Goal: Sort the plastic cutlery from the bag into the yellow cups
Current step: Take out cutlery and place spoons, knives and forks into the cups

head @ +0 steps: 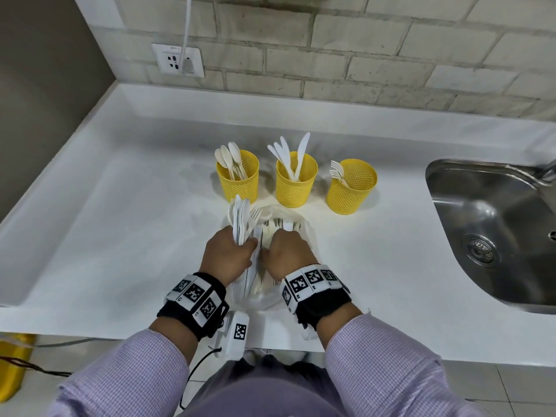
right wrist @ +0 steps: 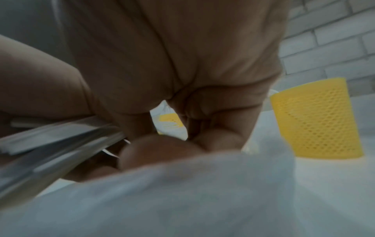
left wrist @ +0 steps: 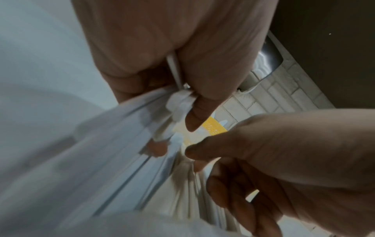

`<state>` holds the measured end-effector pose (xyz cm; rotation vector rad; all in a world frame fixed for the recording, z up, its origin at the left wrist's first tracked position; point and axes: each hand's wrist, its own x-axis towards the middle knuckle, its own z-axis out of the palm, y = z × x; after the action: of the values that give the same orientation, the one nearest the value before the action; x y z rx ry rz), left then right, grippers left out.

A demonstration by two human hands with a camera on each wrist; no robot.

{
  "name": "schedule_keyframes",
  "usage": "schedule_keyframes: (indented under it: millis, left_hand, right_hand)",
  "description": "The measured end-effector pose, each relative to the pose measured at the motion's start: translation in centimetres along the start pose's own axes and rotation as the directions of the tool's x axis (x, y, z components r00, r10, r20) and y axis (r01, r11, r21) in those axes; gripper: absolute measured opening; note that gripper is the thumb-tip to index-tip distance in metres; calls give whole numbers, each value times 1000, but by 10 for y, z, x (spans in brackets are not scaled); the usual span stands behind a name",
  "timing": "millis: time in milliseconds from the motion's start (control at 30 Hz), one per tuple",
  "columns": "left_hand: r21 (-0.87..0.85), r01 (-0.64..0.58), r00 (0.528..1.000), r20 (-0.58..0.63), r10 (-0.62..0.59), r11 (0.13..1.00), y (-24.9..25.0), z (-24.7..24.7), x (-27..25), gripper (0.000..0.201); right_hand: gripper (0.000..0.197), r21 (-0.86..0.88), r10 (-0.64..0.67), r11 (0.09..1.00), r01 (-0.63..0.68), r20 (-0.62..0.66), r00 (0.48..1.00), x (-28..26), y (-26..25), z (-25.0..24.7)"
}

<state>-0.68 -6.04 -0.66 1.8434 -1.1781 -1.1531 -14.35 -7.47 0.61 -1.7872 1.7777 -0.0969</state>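
Three yellow mesh cups stand in a row: the left cup (head: pixel 237 182) holds spoons, the middle cup (head: pixel 296 185) knives, the right cup (head: pixel 351 189) forks. In front of them lies a clear plastic bag (head: pixel 296 221) with white cutlery inside. My left hand (head: pixel 248 246) grips a bundle of mixed cutlery (head: pixel 242 219) that sticks up toward the cups; its handles (left wrist: pixel 180 102) show between thumb and fingers. My right hand (head: pixel 272 246) is curled in the bag's mouth, pinching cutlery pieces (left wrist: pixel 188 174) there. What its fingertips hold is blurred in the right wrist view.
A steel sink (head: pixel 493 230) is set into the white counter (head: pixel 120 221) at the right. A brick wall with a socket (head: pixel 177 60) and cable runs behind the cups. The counter's front edge is just behind my wrists.
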Motion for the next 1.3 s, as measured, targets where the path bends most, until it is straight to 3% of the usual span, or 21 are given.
schedule_keyframes:
  millis: [200,400,500,633,767,867,933,1033,1100,1233,1300]
  left_hand:
    - [2,5,1000,25,-5,1000,5,-2,-6,38]
    - [62,7,999,53,-10,998,-1,-4,-4,34]
    - [55,14,999,41,-17,998,-1,-6,-4,35]
    - [78,23,999,31,-25,997,-2,-9,-5,35]
    - [158,14,998,54,-23,987,-3,-5,-3,19]
    - [165,7,997,69,-19,986,-1,-3,-3,33]
    - [164,5,998,69,-17,986,-3,-3,-2,39]
    - [149,10,998,57,-18,989,-7,-3,0,17]
    - [135,14,998,58,-22,991,-10,-2,3,14]
    - [112,18,996,82,-28,994,-9,-4,3,24]
    - [37,48,994,97,-51,998,-13,-3,3,30]
  right_hand:
    - [27,39,19,999,-19,-12,1000,1,-4,3]
    - [22,79,35,996,-40,71,997,7,-13,0]
    - [15,198,86,975,-98,69,994,11,-12,-1]
    - [22,335,120,929,-160,135,983,16,-3,-1]
    - [18,281,116,949,-143,112,987,13,-6,1]
    - [11,276,109,950,-147,147,983,17,-8,-2]
    - [24,308,115,936,-172,193,974,22,-4,-10]
    - [28,334,144,914,-231,266,953,23,1,-17]
    - [29,388,159,877,-283,321,934,19,2,-16]
    - [21,332,107,922,-202,283,953,16,3,-7]
    - [26,333,87,927,-172,255,963,14,5,-7]
